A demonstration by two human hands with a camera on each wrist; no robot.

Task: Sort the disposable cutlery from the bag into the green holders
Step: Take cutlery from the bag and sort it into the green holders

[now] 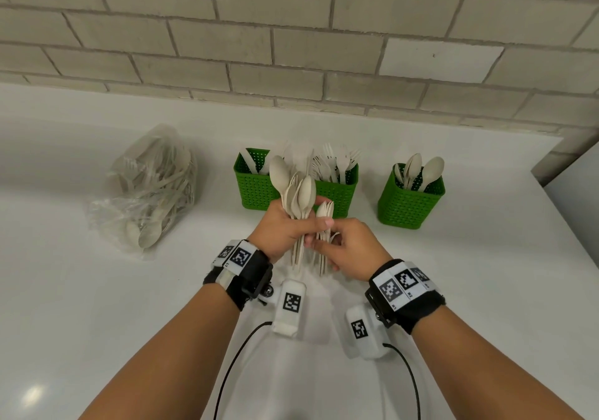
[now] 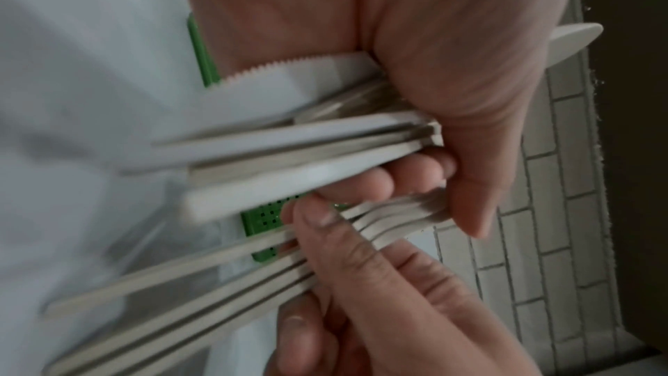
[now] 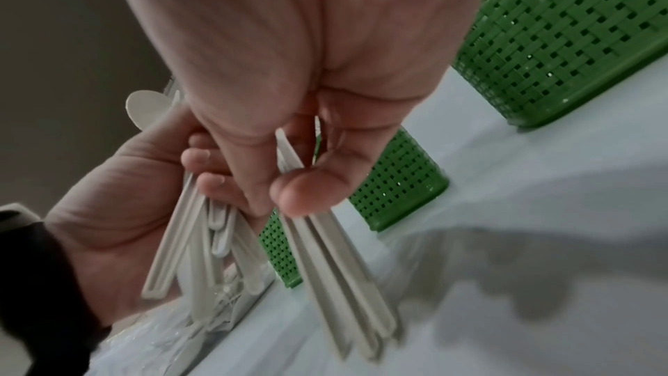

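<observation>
My left hand (image 1: 299, 226) grips a mixed bundle of beige cutlery (image 1: 296, 189) upright above the counter; in the left wrist view a serrated knife (image 2: 289, 73) lies among the handles. Just to its right, my right hand (image 1: 327, 246) pinches a smaller stack of spoons (image 1: 325, 212) by their handles (image 3: 343, 282), touching the left bundle. Behind the hands stand three green holders: the left one (image 1: 251, 186) with knives, the middle one (image 1: 340, 192) with forks, the right one (image 1: 410, 202) with spoons. The clear plastic bag (image 1: 152, 189) of cutlery lies at the left.
The white counter (image 1: 486, 273) runs back to a grey brick wall (image 1: 291, 46). Its right edge (image 1: 551, 189) drops off beside the right holder. Black cables (image 1: 233, 364) hang from the wrist cameras near the front.
</observation>
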